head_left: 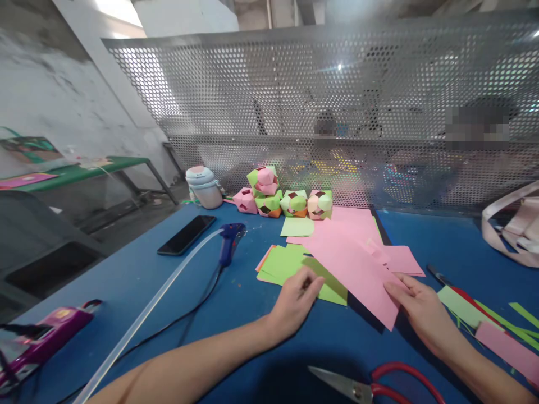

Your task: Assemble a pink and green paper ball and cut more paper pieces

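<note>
My right hand [421,308] pinches a pink paper sheet [353,266] between thumb and fingers at its lower right edge. The sheet is raised at a slant above the other papers. My left hand [297,300] rests by the green paper sheets [280,264], its fingers curled in and no object visible in them. Several pink sheets [404,261] lie behind and under the raised one. Close to me on the table are scissors with red handles [379,387], their blades pointing left and partly cut off by the frame.
Folded paper cubes [293,203] stand before a perforated metal screen [261,95]. Leftward are a glue gun [228,242], a phone [186,234], a lidded cup [204,188] and a purple power strip [54,342]. Paper strips [484,314] lie right. People sit beyond the screen.
</note>
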Available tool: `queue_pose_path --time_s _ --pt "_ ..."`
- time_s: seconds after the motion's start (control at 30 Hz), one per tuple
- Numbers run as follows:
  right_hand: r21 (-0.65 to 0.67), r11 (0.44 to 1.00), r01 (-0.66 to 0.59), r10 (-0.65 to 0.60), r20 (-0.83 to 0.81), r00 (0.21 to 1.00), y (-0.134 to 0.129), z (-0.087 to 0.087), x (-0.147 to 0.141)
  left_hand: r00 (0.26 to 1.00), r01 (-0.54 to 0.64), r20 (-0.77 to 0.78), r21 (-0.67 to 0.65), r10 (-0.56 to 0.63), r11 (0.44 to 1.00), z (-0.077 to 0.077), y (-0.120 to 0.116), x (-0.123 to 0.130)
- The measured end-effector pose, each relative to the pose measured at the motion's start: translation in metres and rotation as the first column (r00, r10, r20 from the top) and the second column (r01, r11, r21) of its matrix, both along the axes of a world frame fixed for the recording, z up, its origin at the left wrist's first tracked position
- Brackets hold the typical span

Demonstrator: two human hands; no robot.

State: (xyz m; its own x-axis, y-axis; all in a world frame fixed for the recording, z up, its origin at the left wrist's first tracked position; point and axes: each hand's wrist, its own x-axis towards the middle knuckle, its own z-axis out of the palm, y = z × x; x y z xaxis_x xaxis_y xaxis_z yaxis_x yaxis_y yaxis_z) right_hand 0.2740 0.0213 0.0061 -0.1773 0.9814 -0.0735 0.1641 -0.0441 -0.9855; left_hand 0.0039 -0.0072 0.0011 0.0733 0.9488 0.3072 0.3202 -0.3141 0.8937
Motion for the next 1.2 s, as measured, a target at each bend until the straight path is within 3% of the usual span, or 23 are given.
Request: queue_pose_path --time_s 0.07,0.13,0.3,0.43,0.53,0.7,0.9,1.2 --pt "-0.006 1.000 -0.008 0.008 0.000 1.000 -0.003 0.000 -0.002 0.953 -0.008 0.298 -0.141 0.050 0.990 0.004 0.002 0.004" --pt "-0.006 1.000 -0.022 0.022 0.021 1.000 -0.005 0.001 -0.003 0.862 0.042 0.504 -0.188 0.059 0.981 0.007 0.004 0.007" --pt "0.041 0.992 -0.118 0.107 0.219 0.970 -0.005 0.005 0.000 0.688 0.163 0.723 -0.243 0.066 0.956 0.011 0.009 0.008" --pt "0.068 0.970 -0.234 0.202 0.318 0.927 0.001 0.011 0.006 0.630 0.171 0.752 -0.376 0.192 0.911 0.011 0.010 0.010" --pt "0.050 0.971 -0.235 0.212 0.285 0.935 0.008 0.010 0.011 0.621 0.211 0.754 -0.426 0.216 0.880 0.011 0.007 0.014" --pt "0.077 0.977 -0.197 0.157 0.362 0.919 0.014 0.011 0.017 0.629 0.279 0.754 -0.446 0.189 0.850 0.011 -0.001 0.020" --pt "0.172 0.948 -0.267 0.124 0.575 0.809 0.013 0.036 0.023 0.633 0.332 0.763 -0.417 0.127 0.846 0.010 -0.003 0.020" --pt "0.170 0.954 -0.248 0.109 0.575 0.811 0.010 0.038 0.016 0.681 0.361 0.723 -0.470 0.117 0.806 0.008 -0.005 0.024"
